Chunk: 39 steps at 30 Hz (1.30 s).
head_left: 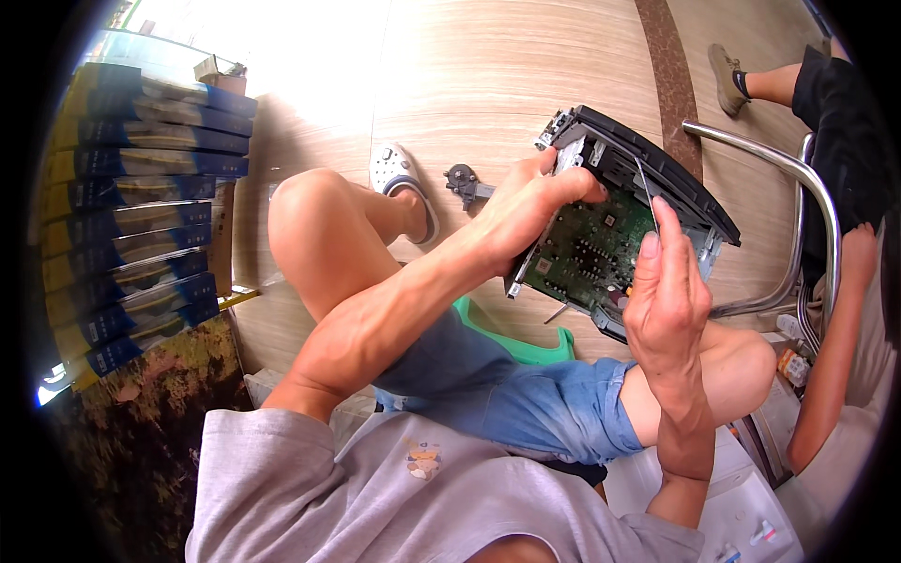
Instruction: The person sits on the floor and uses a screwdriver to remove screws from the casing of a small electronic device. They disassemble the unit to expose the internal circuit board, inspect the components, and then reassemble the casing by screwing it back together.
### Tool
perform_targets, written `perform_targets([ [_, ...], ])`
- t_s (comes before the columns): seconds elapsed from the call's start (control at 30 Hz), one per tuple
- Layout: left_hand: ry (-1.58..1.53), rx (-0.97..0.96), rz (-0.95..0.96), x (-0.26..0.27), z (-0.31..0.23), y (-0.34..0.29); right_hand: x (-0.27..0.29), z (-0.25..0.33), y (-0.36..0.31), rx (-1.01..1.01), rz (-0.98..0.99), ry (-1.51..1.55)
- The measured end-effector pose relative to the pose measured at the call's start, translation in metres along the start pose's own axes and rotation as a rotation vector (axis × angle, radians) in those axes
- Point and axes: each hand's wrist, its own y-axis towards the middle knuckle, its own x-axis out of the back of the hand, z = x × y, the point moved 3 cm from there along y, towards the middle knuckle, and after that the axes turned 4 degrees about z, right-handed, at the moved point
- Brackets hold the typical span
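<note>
An opened electronic unit (587, 249), like a car stereo with a green circuit board and a long black front panel (671, 174), is held tilted above my lap. My left hand (530, 206) grips its left side, with the thumb over the metal frame and the fingers partly hidden beneath. In my right hand (668, 305) is a screwdriver (647, 188). Its thin metal shaft points away from me, and the tip is at the inner edge of the black panel. The handle is mostly hidden by my fingers.
Blue and yellow boxes (141, 202) are stacked at the left. A small dark motor-like part (462, 186) lies on the floor beyond my left arm. Green plastic (526, 349) shows under my knees. To the right are a chrome chair frame (815, 188) and another person's arm (835, 347).
</note>
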Motion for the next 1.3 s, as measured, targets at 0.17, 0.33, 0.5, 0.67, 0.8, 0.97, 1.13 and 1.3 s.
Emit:
perform_targets([
  [0.17, -0.052, 0.01, -0.019, -0.001, 0.002, 0.003, 0.0, -0.005, 0.003, 0.097, -0.089, -0.019],
  [0.33, -0.059, 0.005, -0.018, 0.001, 0.004, 0.004, 0.003, -0.002, -0.001, -0.073, 0.034, 0.06],
  [0.5, -0.052, -0.003, -0.025, 0.001, 0.002, 0.004, 0.0, -0.005, 0.003, 0.076, -0.08, -0.009],
  [0.67, 0.096, -0.018, -0.001, -0.003, -0.007, -0.001, -0.009, -0.007, -0.001, 0.042, -0.093, -0.083],
  [0.8, 0.121, -0.065, 0.003, 0.001, 0.0, 0.003, -0.011, -0.01, 0.003, 0.01, -0.108, -0.056],
  [0.97, 0.146, -0.128, -0.091, 0.001, -0.007, -0.001, 0.009, -0.011, 0.009, -0.16, -0.044, 0.058],
  [1.13, 0.21, -0.13, -0.114, 0.002, -0.006, -0.003, 0.011, -0.017, 0.012, -0.123, -0.043, 0.061],
  [1.3, 0.244, -0.114, -0.098, -0.001, -0.007, -0.006, 0.026, -0.018, 0.023, -0.098, -0.013, 0.096],
])
